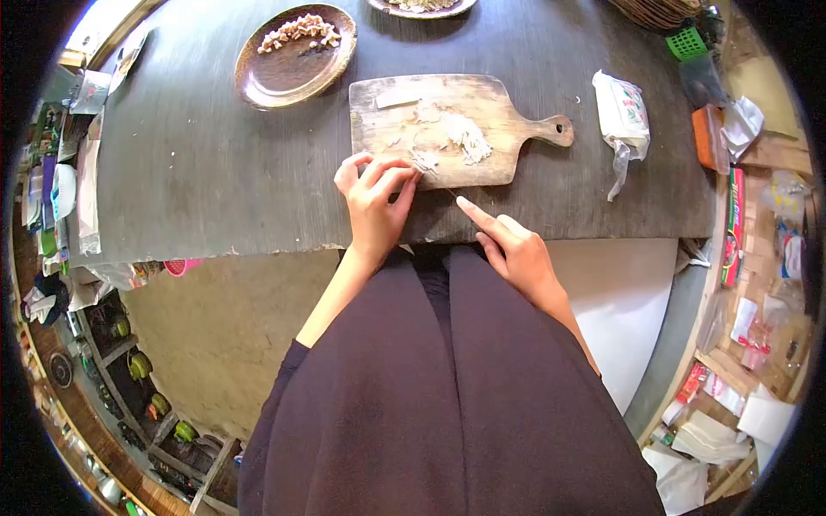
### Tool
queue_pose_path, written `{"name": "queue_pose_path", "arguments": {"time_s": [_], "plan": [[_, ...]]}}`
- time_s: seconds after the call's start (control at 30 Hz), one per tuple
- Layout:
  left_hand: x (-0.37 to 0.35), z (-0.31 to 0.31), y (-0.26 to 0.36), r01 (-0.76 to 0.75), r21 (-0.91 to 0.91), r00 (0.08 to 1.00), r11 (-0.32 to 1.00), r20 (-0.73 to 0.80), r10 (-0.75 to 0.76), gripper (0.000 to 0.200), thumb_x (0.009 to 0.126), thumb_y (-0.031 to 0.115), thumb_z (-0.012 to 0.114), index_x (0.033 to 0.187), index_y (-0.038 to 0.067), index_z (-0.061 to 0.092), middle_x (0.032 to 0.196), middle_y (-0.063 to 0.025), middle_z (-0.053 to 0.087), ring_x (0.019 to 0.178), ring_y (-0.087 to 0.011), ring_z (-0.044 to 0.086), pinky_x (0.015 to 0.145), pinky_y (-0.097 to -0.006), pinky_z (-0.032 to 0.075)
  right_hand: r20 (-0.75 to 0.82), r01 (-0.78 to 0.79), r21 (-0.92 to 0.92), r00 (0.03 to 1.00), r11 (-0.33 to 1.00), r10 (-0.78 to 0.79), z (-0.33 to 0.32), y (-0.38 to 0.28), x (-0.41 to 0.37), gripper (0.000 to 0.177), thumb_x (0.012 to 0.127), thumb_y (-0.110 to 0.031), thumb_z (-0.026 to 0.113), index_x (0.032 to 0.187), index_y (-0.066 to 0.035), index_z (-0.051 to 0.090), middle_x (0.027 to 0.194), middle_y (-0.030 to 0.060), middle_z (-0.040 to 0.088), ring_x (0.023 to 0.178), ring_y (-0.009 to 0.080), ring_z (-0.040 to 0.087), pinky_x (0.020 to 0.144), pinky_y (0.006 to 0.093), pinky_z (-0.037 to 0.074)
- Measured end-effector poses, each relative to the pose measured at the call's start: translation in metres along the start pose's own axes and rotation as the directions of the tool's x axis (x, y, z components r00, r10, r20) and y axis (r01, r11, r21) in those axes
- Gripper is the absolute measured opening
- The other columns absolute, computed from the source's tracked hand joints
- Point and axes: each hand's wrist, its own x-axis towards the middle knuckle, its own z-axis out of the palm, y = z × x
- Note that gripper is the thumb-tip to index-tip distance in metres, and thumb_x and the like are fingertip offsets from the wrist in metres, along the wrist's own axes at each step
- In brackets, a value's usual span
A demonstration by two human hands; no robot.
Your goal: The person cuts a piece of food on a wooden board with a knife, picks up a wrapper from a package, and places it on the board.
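A wooden cutting board with a holed handle lies on the dark table. On it are a heap of finely chopped pale food, a smaller pile of pale bits and a flat pale strip. My left hand rests at the board's near edge, fingers bent and pinched together beside the small pile; what they pinch is hidden. Just off that edge, my right hand is closed around a knife, index finger stretched along it. Only a thin bit of the knife shows.
Beyond the board stand a brown plate with chopped pinkish pieces and another plate with pale food. A white plastic packet lies right of the board handle. A green basket and an orange object sit at the right edge.
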Motion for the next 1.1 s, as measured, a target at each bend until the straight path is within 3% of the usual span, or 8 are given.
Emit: {"name": "queue_pose_path", "arguments": {"time_s": [0.1,0.17,0.7,0.8,0.87,1.1], "plan": [[0.002,-0.001,-0.004,-0.002,0.021,1.0,1.0,0.006,0.002,0.016,0.075,0.006,0.084,0.086,0.012,0.074,0.098,0.0011,0.073,0.106,-0.0276,0.058,0.099,-0.0414,0.039,0.051,-0.019,0.006,0.999,1.0,0.019,0.001,-0.001,0.003,0.062,0.094,-0.004,0.064,0.151,-0.027,0.053,0.083,0.0126,0.059,0.068,0.0299,0.06,0.068,0.0411,0.052],[0.001,-0.001,-0.006,0.0,0.013,1.0,1.0,0.004,0.0,0.016,0.074,0.006,0.084,0.085,0.011,0.073,0.098,0.001,0.073,0.106,-0.0281,0.058,0.099,-0.0414,0.039,0.021,0.026,0.042,0.999,0.999,-0.027,0.005,0.004,0.003,0.06,0.098,-0.017,0.062,0.154,-0.035,0.047,0.08,0.0132,0.057,0.066,0.0345,0.063,0.062,0.0461,0.054],[-0.001,0.002,-0.006,0.025,-0.011,1.0,1.0,0.004,-0.024,0.017,0.073,0.007,0.084,0.085,0.012,0.074,0.098,0.0016,0.073,0.107,-0.0293,0.057,0.099,-0.0413,0.039,0.041,0.051,0.139,0.998,0.989,-0.057,0.002,0.01,0.007,0.062,0.097,-0.012,0.062,0.154,-0.033,0.047,0.08,0.0144,0.057,0.071,0.0343,0.062,0.068,0.0457,0.053],[-0.001,0.002,-0.005,0.02,-0.008,1.0,1.0,0.008,-0.02,0.017,0.073,0.007,0.084,0.085,0.012,0.074,0.098,0.0014,0.073,0.107,-0.029,0.058,0.099,-0.0409,0.039,0.037,0.034,0.131,0.999,0.991,-0.039,0.001,0.006,0.007,0.062,0.097,-0.013,0.062,0.153,-0.033,0.048,0.08,0.0145,0.057,0.07,0.0348,0.062,0.067,0.0458,0.053],[-0.002,0.002,-0.007,0.028,0.0,0.999,1.0,0.022,-0.028,0.016,0.074,0.008,0.084,0.085,0.013,0.074,0.098,0.0016,0.073,0.106,-0.0286,0.058,0.1,-0.0409,0.039,0.051,0.005,0.02,0.999,1.0,-0.006,0.003,0.006,0.006,0.061,0.097,-0.013,0.063,0.153,-0.034,0.048,0.081,0.0148,0.058,0.069,0.0352,0.063,0.065,0.046,0.053],[-0.005,0.002,-0.004,0.023,-0.017,1.0,1.0,0.014,-0.022,0.012,0.078,0.012,0.082,0.088,0.014,0.074,0.103,0.0055,0.072,0.107,-0.0268,0.055,0.1,-0.0435,0.036,-0.036,0.022,0.086,0.999,0.996,-0.019,0.007,0.015,0.0,0.061,0.097,-0.013,0.063,0.153,-0.035,0.049,0.081,0.0146,0.058,0.068,0.035,0.063,0.065,0.0459,0.053]]}}
